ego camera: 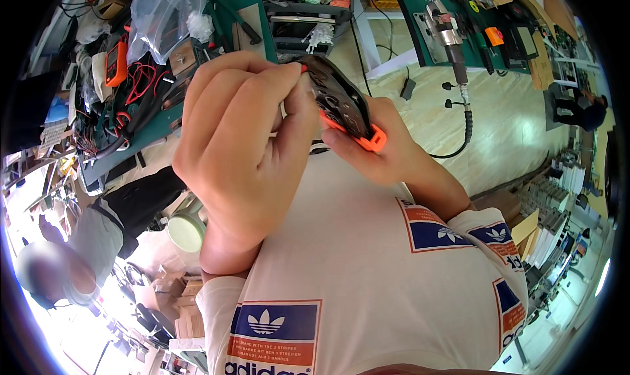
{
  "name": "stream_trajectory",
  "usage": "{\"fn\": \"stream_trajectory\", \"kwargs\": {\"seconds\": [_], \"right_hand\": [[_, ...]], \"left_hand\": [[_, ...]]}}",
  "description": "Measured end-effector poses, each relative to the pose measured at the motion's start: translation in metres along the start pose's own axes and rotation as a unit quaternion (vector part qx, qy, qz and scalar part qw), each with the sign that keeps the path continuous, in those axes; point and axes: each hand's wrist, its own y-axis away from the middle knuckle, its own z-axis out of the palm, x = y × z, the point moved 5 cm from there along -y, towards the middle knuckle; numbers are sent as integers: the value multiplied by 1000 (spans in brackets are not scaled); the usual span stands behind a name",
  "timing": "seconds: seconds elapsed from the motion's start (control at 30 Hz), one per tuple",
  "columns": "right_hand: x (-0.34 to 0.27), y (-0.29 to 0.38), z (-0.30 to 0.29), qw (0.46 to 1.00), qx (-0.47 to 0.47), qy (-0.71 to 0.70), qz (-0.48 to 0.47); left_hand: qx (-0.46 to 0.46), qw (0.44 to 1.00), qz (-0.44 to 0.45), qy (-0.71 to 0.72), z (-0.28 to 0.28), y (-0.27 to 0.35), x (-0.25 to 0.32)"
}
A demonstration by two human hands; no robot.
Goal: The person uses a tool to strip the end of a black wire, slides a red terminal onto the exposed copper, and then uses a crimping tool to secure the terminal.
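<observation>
My right hand [389, 143] grips a black handheld device [339, 96] with a bright orange edge [372, 139]. Its glossy black face is tilted and bears light markings too blurred to tell. My thumb lies along the orange side, and the other fingers are hidden behind the device. At the device's upper left end, my left hand [241, 143] has thumb and forefinger pinched together on a small red piece [304, 68]. Most of that piece is hidden by the fingertips, and whether it is joined to the device cannot be seen.
On the left green-topped bench lie an orange multimeter [116, 62], red leads [140, 82] and a clear plastic bag [165, 20]. A metal-bodied power tool [445, 30] rests on the right bench [411, 10]. A round green stool [186, 232] and a person [96, 232] are at left; another person [585, 111] is far right.
</observation>
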Motion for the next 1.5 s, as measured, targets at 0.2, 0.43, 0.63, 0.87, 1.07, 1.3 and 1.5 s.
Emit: {"fn": "stream_trajectory", "kwargs": {"seconds": [0.2,0.43,0.63,0.87,1.07,1.3,1.5], "right_hand": [[4,-2,1,1000,15,-24,-6],[5,4,8,990,-20,-135,47],[-5,8,7,988,-29,-148,30],[-5,9,7,987,-16,-158,11],[-7,10,5,992,-12,-127,-20],[-6,12,7,993,-16,-119,-17],[-6,13,7,995,-19,-93,-31]], "left_hand": [[7,1000,-11,-1,7,3,-7],[8,1000,-5,23,6,3,-5],[16,996,-29,83,5,8,-7],[-3,993,-68,94,1,10,-6],[-13,993,-67,99,1,11,-4],[-12,993,-61,97,0,12,-5],[-14,992,-77,95,1,12,-4]]}}
